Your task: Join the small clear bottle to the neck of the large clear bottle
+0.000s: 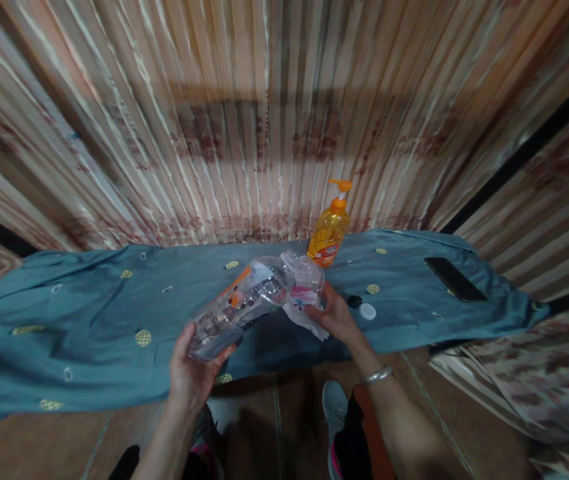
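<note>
My left hand (194,370) is wrapped round the lower end of a clear plastic bottle (239,305), which is tilted up to the right and has an orange and white print. My right hand (334,313) grips a smaller clear plastic container (308,275) with a pink mark. A crumpled white piece, perhaps tissue or film, hangs under my right fingers. The bottle's upper end meets the small container; whether they are joined I cannot tell. Just right of my right hand lie a black cap (354,302) and a white cap (367,311).
An orange pump bottle (329,233) stands at the back of the surface covered by a blue-green cloth (94,307). A dark phone (454,279) lies at the right. Striped curtains (244,133) hang behind, and dark poles slant at both sides. Below are a tiled floor and shoes (334,407).
</note>
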Demonstrator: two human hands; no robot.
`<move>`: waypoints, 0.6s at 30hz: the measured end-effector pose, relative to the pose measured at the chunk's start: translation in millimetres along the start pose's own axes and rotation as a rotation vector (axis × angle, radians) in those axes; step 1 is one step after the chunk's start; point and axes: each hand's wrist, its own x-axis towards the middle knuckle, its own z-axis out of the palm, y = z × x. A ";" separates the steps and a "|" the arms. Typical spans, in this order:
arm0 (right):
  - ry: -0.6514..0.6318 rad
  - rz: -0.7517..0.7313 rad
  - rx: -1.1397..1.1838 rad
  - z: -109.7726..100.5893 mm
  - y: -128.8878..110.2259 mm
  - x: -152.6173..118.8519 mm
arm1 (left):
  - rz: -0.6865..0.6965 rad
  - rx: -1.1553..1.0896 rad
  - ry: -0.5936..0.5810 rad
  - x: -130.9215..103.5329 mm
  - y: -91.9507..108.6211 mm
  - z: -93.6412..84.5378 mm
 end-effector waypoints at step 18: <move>0.038 0.007 -0.037 -4.9 -4.3 -1.8 | 0.162 0.056 -0.028 4.9 11.0 5.3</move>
